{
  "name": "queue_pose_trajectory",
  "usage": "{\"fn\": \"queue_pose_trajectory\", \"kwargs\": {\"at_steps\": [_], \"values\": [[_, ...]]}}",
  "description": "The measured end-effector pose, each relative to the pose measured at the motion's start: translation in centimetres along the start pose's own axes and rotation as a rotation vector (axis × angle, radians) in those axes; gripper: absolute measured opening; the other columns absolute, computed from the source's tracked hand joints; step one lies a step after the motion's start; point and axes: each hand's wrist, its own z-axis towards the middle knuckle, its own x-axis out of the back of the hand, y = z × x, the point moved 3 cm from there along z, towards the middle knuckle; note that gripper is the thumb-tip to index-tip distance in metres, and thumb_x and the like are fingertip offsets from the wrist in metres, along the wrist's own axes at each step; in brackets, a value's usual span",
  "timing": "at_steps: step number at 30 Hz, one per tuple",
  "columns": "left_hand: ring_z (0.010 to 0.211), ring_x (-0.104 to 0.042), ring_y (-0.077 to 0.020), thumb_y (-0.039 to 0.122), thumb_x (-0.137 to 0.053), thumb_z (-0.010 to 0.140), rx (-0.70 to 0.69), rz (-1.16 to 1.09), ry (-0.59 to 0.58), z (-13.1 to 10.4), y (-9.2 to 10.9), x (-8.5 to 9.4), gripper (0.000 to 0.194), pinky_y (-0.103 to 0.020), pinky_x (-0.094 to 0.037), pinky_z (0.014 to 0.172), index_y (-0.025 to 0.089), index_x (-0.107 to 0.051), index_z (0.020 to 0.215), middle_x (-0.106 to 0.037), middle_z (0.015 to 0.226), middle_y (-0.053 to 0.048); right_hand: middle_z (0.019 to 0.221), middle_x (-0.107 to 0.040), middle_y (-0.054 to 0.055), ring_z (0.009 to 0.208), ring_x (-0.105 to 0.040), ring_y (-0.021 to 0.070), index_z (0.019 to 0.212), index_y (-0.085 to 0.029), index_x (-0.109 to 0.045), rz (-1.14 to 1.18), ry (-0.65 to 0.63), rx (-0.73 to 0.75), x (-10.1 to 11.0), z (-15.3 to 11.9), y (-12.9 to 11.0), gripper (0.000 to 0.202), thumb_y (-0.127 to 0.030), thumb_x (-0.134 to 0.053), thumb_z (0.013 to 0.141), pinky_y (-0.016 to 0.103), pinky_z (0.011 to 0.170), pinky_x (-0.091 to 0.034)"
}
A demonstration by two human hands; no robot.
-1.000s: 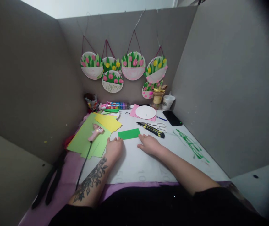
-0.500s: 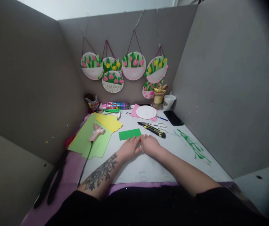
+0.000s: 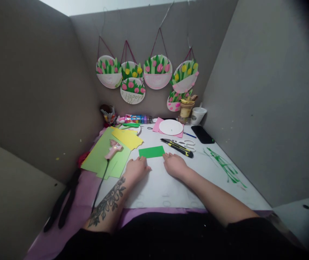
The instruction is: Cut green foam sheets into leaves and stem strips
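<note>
A dark green paper rectangle (image 3: pixel 151 152) lies on the white table sheet (image 3: pixel 157 187). My left hand (image 3: pixel 137 169) rests at its lower left corner, fingertips touching the near edge, thumb apart. At the lower right corner is my right hand (image 3: pixel 174 165), its fingertips against the paper and its fingers close together. Both palms face down. A yellow and black cutter (image 3: pixel 180 148) and white-handled scissors (image 3: pixel 188 143) lie just beyond my right hand. Left of my left hand, a pink glue gun (image 3: pixel 113 150) sits on light green sheets (image 3: pixel 100 155).
Yellow paper (image 3: pixel 127 137) overlaps the green sheets. A white paper plate (image 3: pixel 171 127) lies on pink paper at the back. Green paper strips (image 3: pixel 223 166) and a black phone (image 3: pixel 202 134) are at the right. Decorated plates (image 3: pixel 158 72) hang on the grey partition.
My left hand has moved left along the near edge of the green paper, away from my right hand. The view has shifted slightly.
</note>
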Motion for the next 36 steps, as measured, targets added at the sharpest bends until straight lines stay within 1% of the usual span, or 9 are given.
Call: {"fn": "queue_pose_trajectory", "kwargs": {"at_steps": [3, 6, 9, 11, 15, 19, 27, 31, 36], "values": [[0.106, -0.06, -0.0277, 0.04, -0.047, 0.09, 0.027, 0.022, 0.036, 0.1, -0.6, -0.3, 0.031, -0.046, -0.038, 0.098, 0.016, -0.057, 0.107, -0.067, 0.109, -0.014, 0.121, -0.062, 0.02, 0.118, -0.053, 0.0293, 0.118, -0.007, -0.058, 0.046, 0.01, -0.007, 0.3, 0.0, 0.2, 0.037, -0.02, -0.037, 0.091, 0.041, 0.101, -0.033], [0.112, -0.057, -0.0282, 0.038, -0.05, 0.09, 0.015, 0.011, 0.053, 0.3, -0.5, -0.6, 0.029, -0.046, -0.036, 0.099, 0.016, -0.059, 0.106, -0.065, 0.114, -0.014, 0.123, -0.061, 0.018, 0.125, -0.046, 0.0294, 0.116, -0.012, -0.06, 0.103, 0.082, -0.016, 0.8, 0.2, -0.1, 0.036, -0.028, -0.039, 0.093, 0.048, 0.108, -0.023], [0.11, -0.057, -0.0291, 0.038, -0.049, 0.09, 0.021, 0.013, 0.051, 0.3, -0.3, -0.6, 0.029, -0.046, -0.038, 0.096, 0.015, -0.06, 0.104, -0.066, 0.11, -0.014, 0.145, -0.043, 0.015, 0.14, -0.024, 0.0296, 0.131, -0.013, -0.052, 0.136, 0.17, 0.036, 1.2, 0.7, -1.6, 0.043, -0.031, -0.039, 0.093, 0.054, 0.112, -0.013], [0.11, -0.057, -0.0297, 0.038, -0.048, 0.09, 0.025, 0.022, 0.048, 0.4, -0.2, -0.5, 0.03, -0.046, -0.039, 0.094, 0.015, -0.061, 0.105, -0.066, 0.11, -0.015, 0.153, -0.031, 0.012, 0.144, -0.013, 0.0304, 0.137, -0.014, -0.046, 0.159, 0.212, 0.102, 1.2, 1.0, -3.1, 0.048, -0.031, -0.039, 0.093, 0.056, 0.113, -0.008], [0.11, -0.057, -0.0298, 0.027, -0.044, 0.091, 0.014, 0.039, 0.033, 0.4, -0.1, -0.3, 0.033, -0.044, -0.041, 0.091, 0.014, -0.059, 0.116, -0.064, 0.115, -0.016, 0.153, -0.032, 0.01, 0.143, -0.019, 0.0291, 0.145, -0.015, -0.036, 0.302, 0.122, 0.262, 0.1, 1.9, -5.7, 0.054, -0.029, -0.036, 0.094, 0.052, 0.114, -0.016], [0.111, -0.056, -0.0294, 0.014, -0.039, 0.088, -0.001, 0.04, -0.011, 0.3, -0.1, -0.2, 0.035, -0.042, -0.042, 0.088, 0.013, -0.06, 0.116, -0.064, 0.114, -0.017, 0.15, -0.037, 0.015, 0.139, -0.032, 0.0243, 0.149, -0.011, -0.024, 0.43, 0.039, 0.367, -0.7, 2.3, -6.7, 0.058, -0.025, -0.032, 0.093, 0.046, 0.114, -0.024], [0.11, -0.057, -0.0301, 0.023, -0.041, 0.09, 0.001, 0.024, 0.014, 0.2, -0.3, -0.3, 0.03, -0.043, -0.044, 0.085, 0.013, -0.058, 0.113, -0.064, 0.114, -0.018, 0.146, -0.04, 0.018, 0.139, -0.032, 0.0283, 0.145, -0.007, -0.034, 0.306, 0.02, 0.267, -0.4, 1.9, -5.3, 0.057, -0.034, -0.034, 0.095, 0.046, 0.111, -0.027], [0.114, -0.056, -0.0307, 0.033, -0.048, 0.089, 0.02, 0.01, 0.029, 0.3, -0.3, -0.6, 0.029, -0.042, -0.043, 0.087, 0.014, -0.06, 0.107, -0.064, 0.115, -0.016, 0.147, -0.039, 0.019, 0.139, -0.031, 0.0284, 0.146, -0.007, -0.031, 0.24, 0.005, 0.188, -0.5, 1.3, -4.1, 0.06, -0.034, -0.036, 0.094, 0.045, 0.111, -0.028], [0.113, -0.056, -0.0301, 0.035, -0.051, 0.089, 0.032, -0.002, 0.063, 0.2, -0.3, -0.6, 0.029, -0.043, -0.041, 0.091, 0.014, -0.061, 0.105, -0.067, 0.108, -0.016, 0.148, -0.036, 0.021, 0.14, -0.03, 0.0305, 0.147, -0.001, -0.028, 0.179, -0.033, 0.094, -0.6, 0.7, -2.0, 0.063, -0.035, -0.035, 0.094, 0.044, 0.111, -0.026]]}}
